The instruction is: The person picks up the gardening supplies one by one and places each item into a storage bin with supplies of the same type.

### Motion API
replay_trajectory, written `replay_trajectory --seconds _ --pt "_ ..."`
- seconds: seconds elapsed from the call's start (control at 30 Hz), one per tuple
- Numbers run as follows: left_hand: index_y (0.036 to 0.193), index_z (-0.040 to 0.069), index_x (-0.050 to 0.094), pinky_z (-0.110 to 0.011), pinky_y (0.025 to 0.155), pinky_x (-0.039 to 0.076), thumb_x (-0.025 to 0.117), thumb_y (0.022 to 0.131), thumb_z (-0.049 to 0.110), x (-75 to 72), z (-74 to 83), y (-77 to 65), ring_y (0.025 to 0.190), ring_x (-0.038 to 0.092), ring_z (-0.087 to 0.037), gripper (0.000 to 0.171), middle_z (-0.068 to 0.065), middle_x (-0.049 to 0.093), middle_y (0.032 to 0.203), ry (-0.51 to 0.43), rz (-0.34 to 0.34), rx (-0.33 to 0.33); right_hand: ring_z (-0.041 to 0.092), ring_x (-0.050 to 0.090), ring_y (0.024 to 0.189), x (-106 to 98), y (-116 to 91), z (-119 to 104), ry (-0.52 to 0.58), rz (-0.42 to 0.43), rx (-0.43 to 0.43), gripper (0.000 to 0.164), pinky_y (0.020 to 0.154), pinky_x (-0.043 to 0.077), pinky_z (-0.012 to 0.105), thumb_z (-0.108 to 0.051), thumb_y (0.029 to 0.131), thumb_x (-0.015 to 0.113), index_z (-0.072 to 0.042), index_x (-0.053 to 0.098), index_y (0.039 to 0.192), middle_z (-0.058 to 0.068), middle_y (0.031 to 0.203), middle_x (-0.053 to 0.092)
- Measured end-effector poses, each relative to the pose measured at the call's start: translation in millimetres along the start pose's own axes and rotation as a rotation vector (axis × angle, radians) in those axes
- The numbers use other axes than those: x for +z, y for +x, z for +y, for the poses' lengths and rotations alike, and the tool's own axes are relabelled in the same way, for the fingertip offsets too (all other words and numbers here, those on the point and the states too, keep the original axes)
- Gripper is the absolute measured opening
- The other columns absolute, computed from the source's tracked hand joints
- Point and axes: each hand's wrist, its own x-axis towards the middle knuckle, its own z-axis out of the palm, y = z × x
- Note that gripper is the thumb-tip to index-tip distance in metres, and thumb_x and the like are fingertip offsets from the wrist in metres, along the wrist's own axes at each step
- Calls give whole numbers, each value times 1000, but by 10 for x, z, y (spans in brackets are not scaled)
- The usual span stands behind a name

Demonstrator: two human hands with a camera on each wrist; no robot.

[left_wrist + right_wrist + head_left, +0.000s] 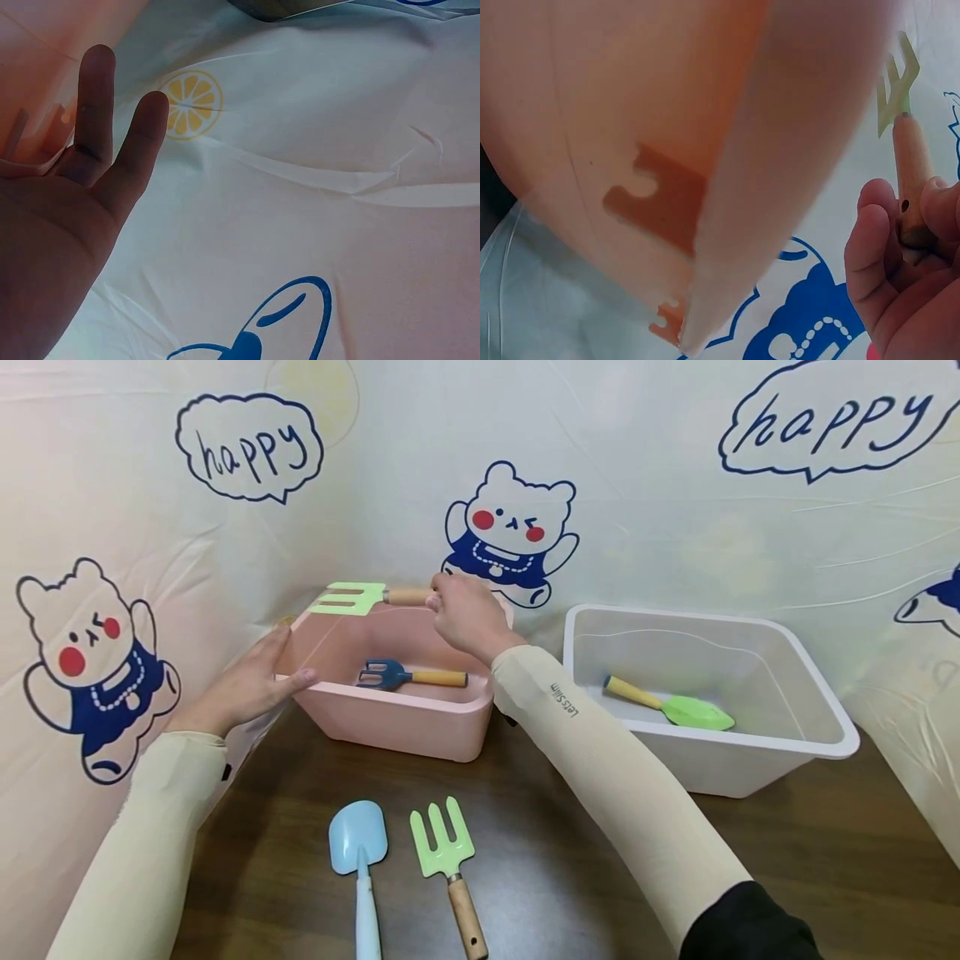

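High over the back of the pink bin, my right hand holds a garden fork by its wooden handle. The fork's light green tines point left. My left hand is at the bin's left end, fingers extended and thumb at the front rim; in the left wrist view two straight fingers show beside the pink wall. Inside that bin lies a blue hand fork with a yellow handle.
A white bin at the right holds a green trowel with a yellow handle. Nearer me on the dark wooden table lie a light blue shovel and another green fork. A printed sheet hangs behind.
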Motion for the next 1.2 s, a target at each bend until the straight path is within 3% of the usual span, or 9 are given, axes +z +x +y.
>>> replay_trajectory --seconds 0.13,0.2,0.37,0.5,0.6,0.7,0.83,1.0,1.2 --pt "160 12 -14 -76 108 12 54 94 67 -8 15 2 146 7 -54 109 -24 -7 166 10 0 17 17 57 94 -4 -13 -9 34 -65 35 32 84 49 32 -29 107 50 -13 59 133 0 108 62" --pt "160 11 -12 -74 109 11 54 95 65 -13 25 2 147 5 -52 108 -24 -6 166 10 6 32 18 56 114 -15 -25 -9 62 -156 52 44 97 47 36 -35 107 50 -17 49 147 2 131 57" --pt "161 12 -12 -73 110 10 55 95 64 -19 36 -5 148 4 -52 106 -22 -7 166 -1 6 44 24 0 154 -13 -75 62 83 -357 69 81 118 16 55 -49 101 55 -28 9 164 1 170 6" --pt "160 15 -14 -76 108 11 54 94 67 -11 29 -11 147 4 -53 108 -20 -10 166 -7 -6 18 22 -11 153 -25 -134 90 35 -375 29 76 119 9 56 -46 101 56 -28 16 164 -4 168 14" --pt "160 15 -14 -76 108 11 54 94 67 -10 19 -14 147 5 -54 108 -21 -9 166 -2 -3 18 21 -3 154 -67 -194 61 6 -356 -11 71 120 11 53 -43 103 55 -25 21 163 -3 167 21" --pt "161 12 -12 -75 109 11 53 95 66 -6 4 -16 147 6 -54 107 -23 -7 166 10 6 26 19 25 150 -106 -275 28 16 -314 -43 63 118 26 46 -41 104 54 -22 32 160 -1 161 36" --pt "161 12 -12 -76 108 11 53 95 66 -1 -13 -15 146 6 -55 107 -24 -7 166 15 10 21 17 62 109 -142 -424 24 107 -222 -92 35 95 51 32 -32 105 55 -15 62 135 4 124 65" --pt "161 13 -12 -77 107 12 52 94 68 9 -21 -4 146 6 -55 107 -24 -6 166 18 14 16 19 58 71 -174 -683 66 208 -102 -161 23 68 48 29 -21 103 56 -16 67 84 8 72 56" --pt "160 11 -12 -75 108 11 52 95 67 8 1 8 147 4 -53 107 -23 -8 166 27 12 27 14 56 70 -111 -1100 165 140 -81 -186 21 66 47 28 -25 102 60 -16 69 86 -1 68 57"
